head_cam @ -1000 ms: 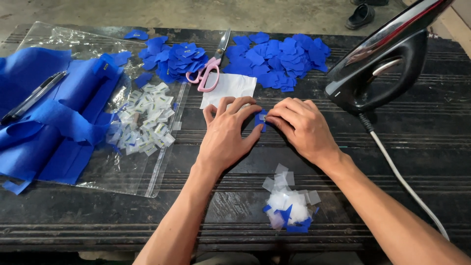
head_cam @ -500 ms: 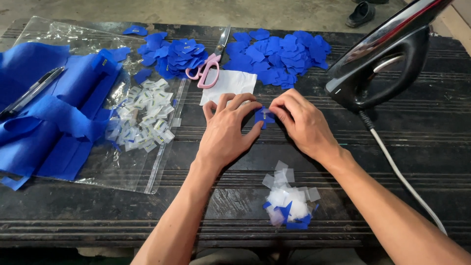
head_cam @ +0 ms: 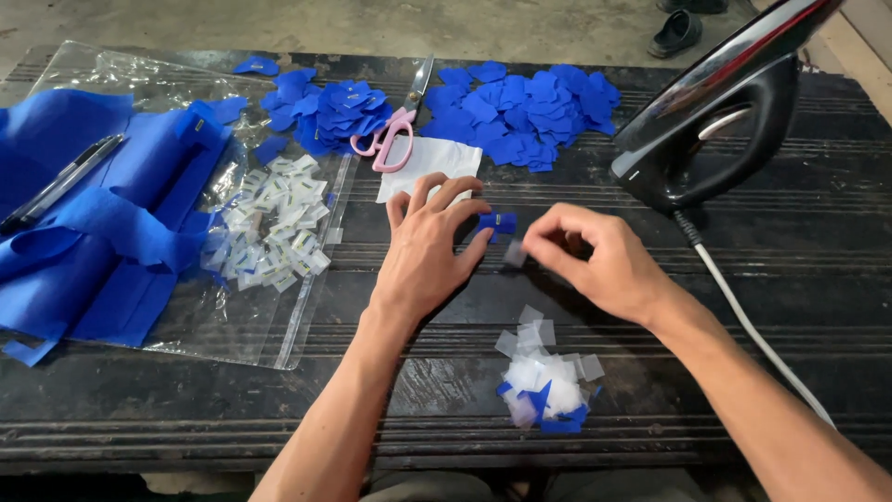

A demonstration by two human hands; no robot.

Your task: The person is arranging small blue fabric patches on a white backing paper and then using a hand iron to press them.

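On the dark bench (head_cam: 799, 307), the left hand (head_cam: 423, 256) pins a blue patch (head_cam: 498, 222) — right hand (head_cam: 595, 260), grip pinching a pale backing scrap (head_cam: 516, 253), peeling step; next, drop it on the scrap pile (head_cam: 546, 381).

Even, soft daylight, fairly bright; no hard shadows, just faint ones under the hands at centre. Glare on the plastic bag (head_cam: 139, 84), upper left, and a shiny streak along the iron (head_cam: 715, 112), upper right. Right hand (head_cam: 599, 260) slightly motion-blurred at the fingertips. Some wide-angle bending toward the edges. Rest is sharp.
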